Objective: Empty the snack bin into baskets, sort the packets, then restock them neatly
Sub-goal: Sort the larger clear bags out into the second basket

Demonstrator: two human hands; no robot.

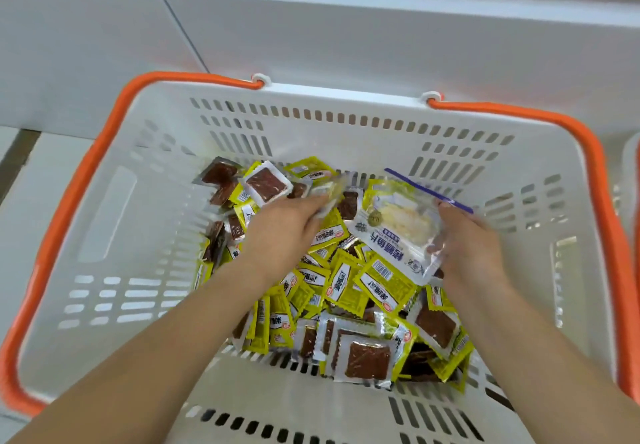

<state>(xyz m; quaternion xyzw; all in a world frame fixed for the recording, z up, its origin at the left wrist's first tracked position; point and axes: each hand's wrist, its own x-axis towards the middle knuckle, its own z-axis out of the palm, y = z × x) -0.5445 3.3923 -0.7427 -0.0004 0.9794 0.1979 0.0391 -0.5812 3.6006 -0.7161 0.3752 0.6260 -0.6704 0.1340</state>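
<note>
A white slotted basket (114,173) with orange handles fills the view. Its bottom holds a heap of several small yellow snack packets (349,288), many showing a brown square through a clear window. My right hand (467,246) holds a larger clear packet with blue print and a blue strip (401,222) above the heap. My left hand (284,225) reaches into the pile and pinches a small blurred packet (332,191) at its fingertips.
A white cabinet wall (346,35) stands right behind the basket. The rim of a second basket (632,180) shows at the far right edge. Pale floor tiles (20,180) lie to the left.
</note>
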